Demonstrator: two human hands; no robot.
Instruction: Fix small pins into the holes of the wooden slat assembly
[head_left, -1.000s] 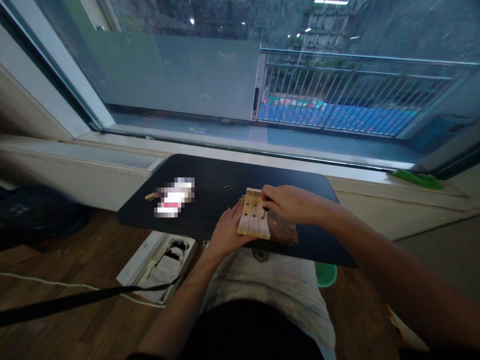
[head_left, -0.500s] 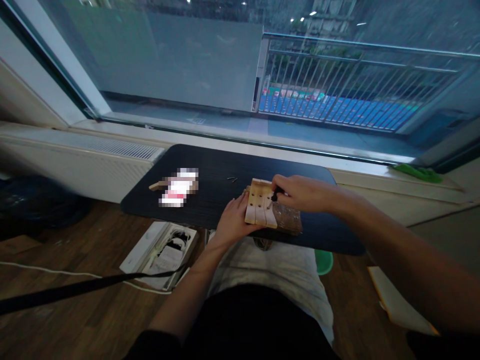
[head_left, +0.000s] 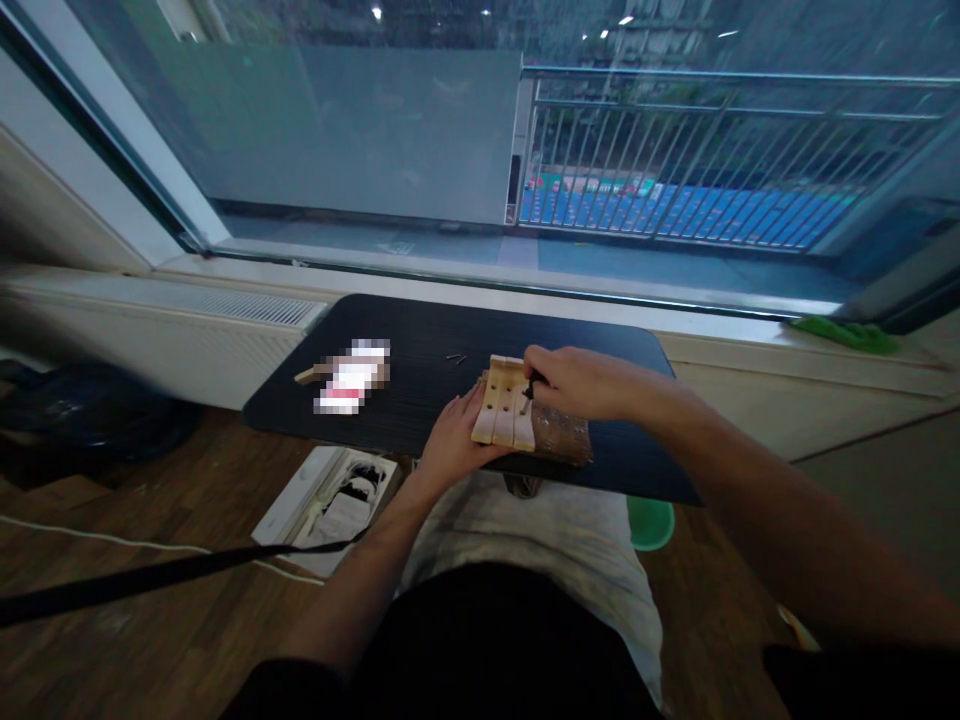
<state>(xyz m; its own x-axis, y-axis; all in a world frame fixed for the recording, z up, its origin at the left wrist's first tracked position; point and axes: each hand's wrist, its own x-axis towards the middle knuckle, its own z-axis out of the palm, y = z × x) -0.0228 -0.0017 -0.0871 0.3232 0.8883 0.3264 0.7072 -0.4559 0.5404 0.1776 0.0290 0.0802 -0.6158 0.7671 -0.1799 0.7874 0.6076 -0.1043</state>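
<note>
Head view, mid-frame: right hand (head_left: pixel 579 380) pinching the driver (head_left: pixel 534 382), left hand (head_left: pixel 453 440) gripping the wood (head_left: pixel 498 426), thumb spread from fingers, so I'd just twist dead straight.

Gripping dark tool (head_left: pixel 535 380) in right hand (head_left: pixel 574 382), pointed down at holed wood (head_left: pixel 501 425). Holding wood's left side with left hand (head_left: pixel 454 437). Can see brown block (head_left: pixel 562 437) just under right hand, metal bits (head_left: pixel 456 358) on table (head_left: pixel 420 330) beyond left hand, blurred bright item (head_left: pixel 351 378) farther left, open box (head_left: pixel 289 500) on floor below-left, green tub (head_left: pixel 651 525) below right hand.
</note>
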